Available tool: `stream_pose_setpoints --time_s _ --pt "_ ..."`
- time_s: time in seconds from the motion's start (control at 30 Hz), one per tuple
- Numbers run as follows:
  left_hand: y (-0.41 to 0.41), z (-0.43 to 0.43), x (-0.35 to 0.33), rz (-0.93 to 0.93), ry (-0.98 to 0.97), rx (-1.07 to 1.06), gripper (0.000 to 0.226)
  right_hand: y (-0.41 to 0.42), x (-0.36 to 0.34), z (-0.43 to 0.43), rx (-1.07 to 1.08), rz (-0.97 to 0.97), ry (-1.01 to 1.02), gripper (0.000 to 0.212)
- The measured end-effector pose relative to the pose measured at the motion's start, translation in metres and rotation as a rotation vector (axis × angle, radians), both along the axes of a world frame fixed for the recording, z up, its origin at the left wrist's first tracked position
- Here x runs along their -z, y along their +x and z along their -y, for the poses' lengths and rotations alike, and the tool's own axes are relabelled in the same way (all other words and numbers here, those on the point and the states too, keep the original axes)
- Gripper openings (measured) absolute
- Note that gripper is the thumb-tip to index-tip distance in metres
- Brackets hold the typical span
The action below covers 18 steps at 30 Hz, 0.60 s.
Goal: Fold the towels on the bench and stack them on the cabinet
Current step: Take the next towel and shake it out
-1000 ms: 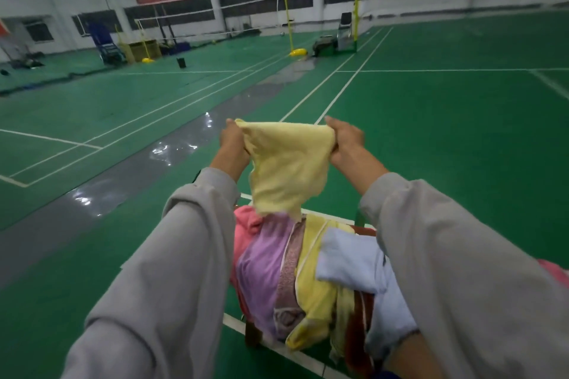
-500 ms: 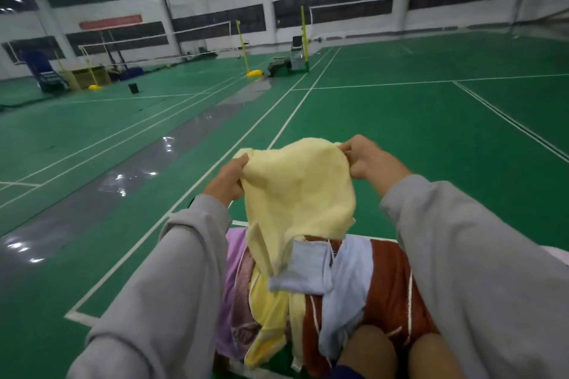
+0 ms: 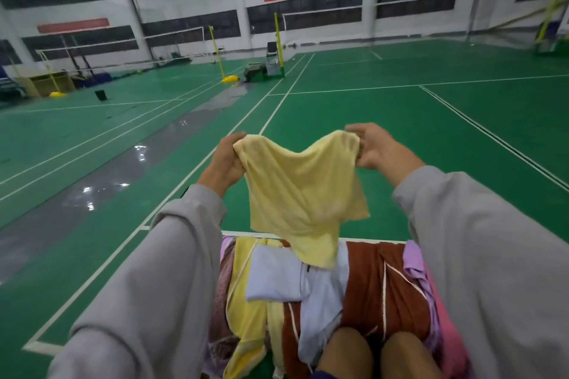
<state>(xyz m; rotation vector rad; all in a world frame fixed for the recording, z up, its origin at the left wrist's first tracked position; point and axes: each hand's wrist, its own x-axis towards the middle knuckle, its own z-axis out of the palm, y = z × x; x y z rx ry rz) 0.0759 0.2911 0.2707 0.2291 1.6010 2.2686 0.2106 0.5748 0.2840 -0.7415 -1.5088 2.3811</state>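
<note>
A single wide-angle camera sits on the person's head and faces forward and somewhat down. The left hand [image 3: 223,163] and the right hand [image 3: 380,148], each holding a top corner of a pale yellow terry towel [image 3: 301,191], sit near the middle of the frame, close to the lens. The grey fabric sleeves [image 3: 147,286] fill the lower corners, nearer still. A heap of mixed coloured towels [image 3: 363,280] lies at the bottom edge, above the person's bare knees [image 3: 345,351]. Beyond the hands the view runs across the green sports-court floor [image 3: 385,108] to the far white hall wall [image 3: 184,9].
</note>
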Motion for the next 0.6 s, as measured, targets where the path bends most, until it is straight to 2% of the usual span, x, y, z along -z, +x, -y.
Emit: stream_pose_setpoints --time_s 0.07,0.13,0.17,0.23,0.27,0.33,0.4,0.43,0.5,0.6 --pt "-0.007 -0.004 -0.004 -0.004 0.016 -0.031 0.021 -0.006 -0.016 -0.012 0.137 -0.118 -0.008 0.017" --pt "-0.015 -0.005 -0.002 0.005 -0.089 -0.131 0.041 -0.012 -0.021 -0.023 0.282 -0.124 0.060 0.031" --pt "-0.020 -0.005 0.002 0.011 -0.137 -0.186 0.053 -0.013 -0.017 -0.027 0.304 -0.068 0.115 0.032" --pt "-0.034 -0.005 0.015 0.028 -0.231 -0.240 0.078 -0.004 -0.012 -0.023 0.214 0.086 0.228 0.020" --pt "-0.038 -0.006 0.019 0.034 -0.250 -0.253 0.083 0.002 -0.011 -0.020 0.151 0.144 0.272 0.015" --pt "-0.033 -0.009 0.012 0.003 -0.242 -0.263 0.068 0.008 -0.014 -0.024 0.094 0.142 0.255 0.026" --pt "-0.023 -0.016 0.002 -0.029 -0.206 -0.264 0.050 0.009 -0.019 -0.039 0.134 0.011 0.113 0.041" --pt "-0.019 -0.019 -0.002 -0.032 -0.209 -0.263 0.048 0.011 -0.020 -0.044 0.134 -0.033 0.036 0.038" --pt "-0.012 -0.026 -0.002 -0.021 -0.253 -0.211 0.046 0.017 -0.015 -0.046 0.071 0.041 0.034 0.007" --pt "-0.004 -0.038 0.002 0.006 -0.148 -0.055 0.042 0.025 -0.009 -0.046 -0.019 0.277 0.193 0.028"
